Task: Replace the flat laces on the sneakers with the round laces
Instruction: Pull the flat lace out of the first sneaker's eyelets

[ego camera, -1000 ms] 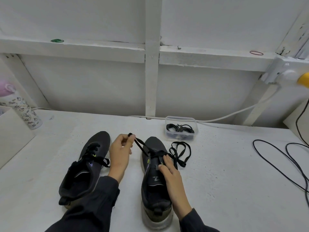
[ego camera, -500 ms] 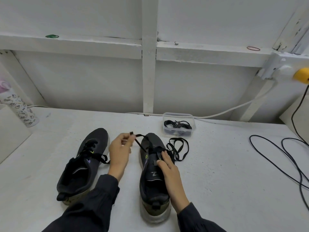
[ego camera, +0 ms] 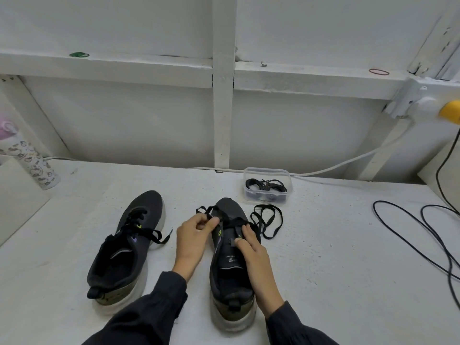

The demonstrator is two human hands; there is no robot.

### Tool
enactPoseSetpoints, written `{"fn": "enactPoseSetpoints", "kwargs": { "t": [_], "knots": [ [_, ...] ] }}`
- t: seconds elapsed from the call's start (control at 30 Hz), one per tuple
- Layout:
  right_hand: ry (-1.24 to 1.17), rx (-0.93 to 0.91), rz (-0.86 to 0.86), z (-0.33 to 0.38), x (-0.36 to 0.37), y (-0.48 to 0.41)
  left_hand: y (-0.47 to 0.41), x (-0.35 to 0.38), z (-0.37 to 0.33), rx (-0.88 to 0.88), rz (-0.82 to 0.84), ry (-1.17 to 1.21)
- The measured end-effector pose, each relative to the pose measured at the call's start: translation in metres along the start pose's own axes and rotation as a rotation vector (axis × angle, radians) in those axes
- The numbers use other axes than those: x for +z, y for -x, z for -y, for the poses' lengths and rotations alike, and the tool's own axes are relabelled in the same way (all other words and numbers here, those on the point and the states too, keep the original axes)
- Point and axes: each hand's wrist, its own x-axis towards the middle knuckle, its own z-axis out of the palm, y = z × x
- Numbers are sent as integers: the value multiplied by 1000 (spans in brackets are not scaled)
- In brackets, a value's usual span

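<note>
Head view: the left hand (ego camera: 195,236) has dropped back to the right-hand sneaker (ego camera: 232,209) on the surface (ego camera: 323,245), its grip pinching the now slack flat lace (ego camera: 202,209); the right hand (ego camera: 251,249) lies flat on the tongue (ego camera: 229,257). Probably the next crossing gets pulled free.
</note>
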Motion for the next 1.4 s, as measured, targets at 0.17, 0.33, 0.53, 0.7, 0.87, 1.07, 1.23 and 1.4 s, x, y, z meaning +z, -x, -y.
{"fn": "enactPoseSetpoints", "kwargs": {
  "t": [0.17,0.33,0.53,0.7,0.87,1.07,1.23,1.4],
  "knots": [
    [22,-10,16,0,-2,1,-17,-14,-18,12,-260,231],
    [14,-11,7,1,0,1,-1,-2,-7,-75,-61,142],
    [-20,1,-8,4,2,2,-1,8,6,-5,-14,-23],
    [9,1,5,4,-2,3,-22,-13,-17,61,-249,214],
    [-18,-12,8,3,0,3,-6,-5,-11,-45,-104,201],
    [-19,-33,-1,1,4,2,5,6,9,-45,68,33],
    [-29,-3,0,4,1,3,-10,-8,-10,12,-145,181],
    [-24,-7,6,0,-1,1,-4,-7,-11,-11,-142,224]
  ]
}}
